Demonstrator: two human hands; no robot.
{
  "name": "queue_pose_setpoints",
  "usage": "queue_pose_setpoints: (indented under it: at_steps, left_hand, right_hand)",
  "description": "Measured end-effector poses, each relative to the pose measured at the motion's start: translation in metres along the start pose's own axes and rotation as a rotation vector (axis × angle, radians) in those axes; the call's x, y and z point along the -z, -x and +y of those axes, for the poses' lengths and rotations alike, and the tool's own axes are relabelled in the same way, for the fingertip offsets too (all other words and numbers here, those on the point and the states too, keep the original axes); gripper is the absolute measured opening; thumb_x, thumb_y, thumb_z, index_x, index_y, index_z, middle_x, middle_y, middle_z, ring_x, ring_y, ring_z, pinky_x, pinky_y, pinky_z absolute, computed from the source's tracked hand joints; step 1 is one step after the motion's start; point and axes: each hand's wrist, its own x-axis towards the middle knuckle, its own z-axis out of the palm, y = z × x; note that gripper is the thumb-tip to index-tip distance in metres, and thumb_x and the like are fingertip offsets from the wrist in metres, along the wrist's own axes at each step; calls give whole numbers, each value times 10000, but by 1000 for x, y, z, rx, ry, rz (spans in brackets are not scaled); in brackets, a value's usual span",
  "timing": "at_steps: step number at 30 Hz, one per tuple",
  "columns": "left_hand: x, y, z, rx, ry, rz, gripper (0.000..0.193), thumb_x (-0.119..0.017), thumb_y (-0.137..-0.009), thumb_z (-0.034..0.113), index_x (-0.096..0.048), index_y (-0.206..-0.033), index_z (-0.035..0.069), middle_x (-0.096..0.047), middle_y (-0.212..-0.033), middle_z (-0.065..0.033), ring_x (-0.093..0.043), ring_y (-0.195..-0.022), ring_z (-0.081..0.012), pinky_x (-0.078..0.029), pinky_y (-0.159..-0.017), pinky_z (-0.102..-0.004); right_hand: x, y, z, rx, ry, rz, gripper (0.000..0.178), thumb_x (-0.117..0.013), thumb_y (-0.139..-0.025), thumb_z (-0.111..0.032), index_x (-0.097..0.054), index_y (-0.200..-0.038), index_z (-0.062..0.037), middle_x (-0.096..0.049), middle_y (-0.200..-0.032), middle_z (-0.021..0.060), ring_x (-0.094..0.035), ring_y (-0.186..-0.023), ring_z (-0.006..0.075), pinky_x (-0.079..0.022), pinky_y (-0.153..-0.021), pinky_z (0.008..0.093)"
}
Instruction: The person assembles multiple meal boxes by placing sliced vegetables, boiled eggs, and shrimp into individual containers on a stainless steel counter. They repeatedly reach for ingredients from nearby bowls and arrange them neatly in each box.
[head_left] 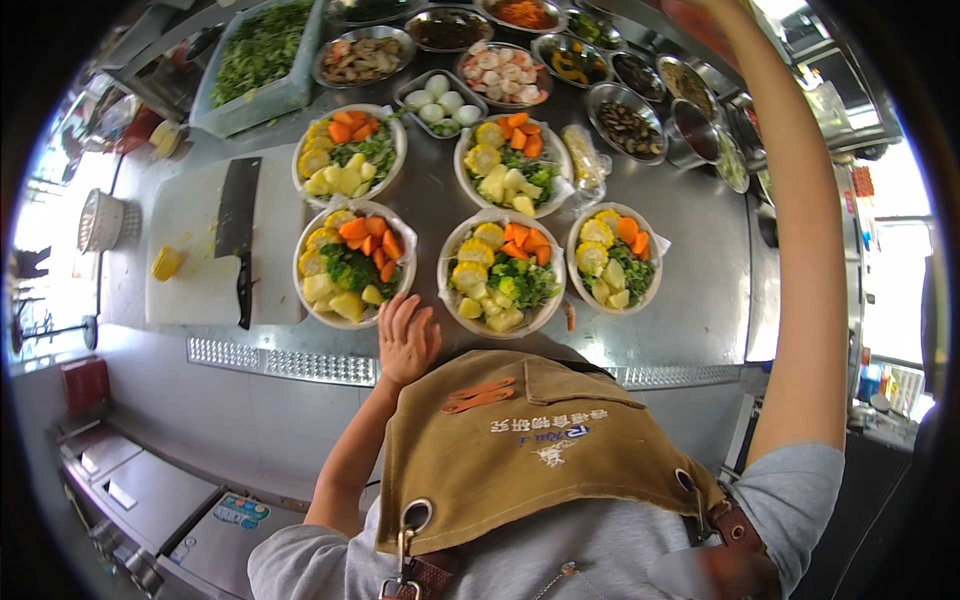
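My left hand (408,338) rests at the counter's front edge, fingers laid out with nothing in them. Its fingertips are close to the rim of a round white bowl (300,268) of corn, carrot, broccoli and potato pieces. Stretched far forward, my right arm runs up the right side to my right hand (705,25) at the top edge, by the metal bowls. Its fingers are cut off and blurred, so any hold is hidden. To the right of my left hand stand two similar bowls, one in the middle (443,255) and a smaller one (572,262). Two more filled bowls (298,165) (460,165) sit behind.
A cleaver (238,210) lies on a white cutting board (185,295) beside a corn piece (167,263). A clear tub of greens (215,122) stands at the back left. Steel bowls hold shrimp (503,75), mushrooms (628,125) and other foods; a dish of eggs (440,100) is among them.
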Motion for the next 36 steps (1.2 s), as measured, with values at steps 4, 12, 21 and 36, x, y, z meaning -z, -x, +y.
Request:
queue_pose_setpoints:
  at_steps: [4, 12, 21, 36]
  left_hand:
    - [3, -3, -2, -109, 3, -52, 289, -666, -772, 141, -587, -1047, 102, -488, -1225, -97, -433, -1223, -303, -353, -1034, -471]
    - [0, 8, -18, -250, 117, -204, 292, -651, -762, 158, -580, -1041, 110, -541, -1151, -76, -516, -1113, -279, -468, -888, -392]
    - [-3, 7, -34, -289, 156, -368, 256, -659, -773, 249, -626, -1018, 185, -572, -1059, -32, -542, -1028, -257, -544, -713, -337]
    - [-29, 44, -31, -27, 204, -563, 444, -566, -786, 368, -541, -1215, 256, -460, -1264, -47, -414, -1215, -282, -414, -948, -459]
  right_hand:
    - [7, -3, -4, -85, -25, -43, 460, -708, -758, -349, -633, -1109, -62, -646, -1081, 144, -619, -1004, 277, -487, -853, 363]
    - [-2, -13, 13, -102, -167, -79, 330, -685, -767, -230, -666, -1042, -48, -688, -973, 127, -642, -905, 241, -496, -799, 344]
    - [27, -43, 8, -318, -226, -53, 525, -679, -741, -343, -535, -1186, -106, -663, -1042, 148, -633, -973, 278, -488, -824, 364]
    - [-27, -208, 35, -231, -280, 63, 463, -652, -819, -237, -506, -1210, -35, -631, -952, 104, -607, -844, 216, -485, -733, 353]
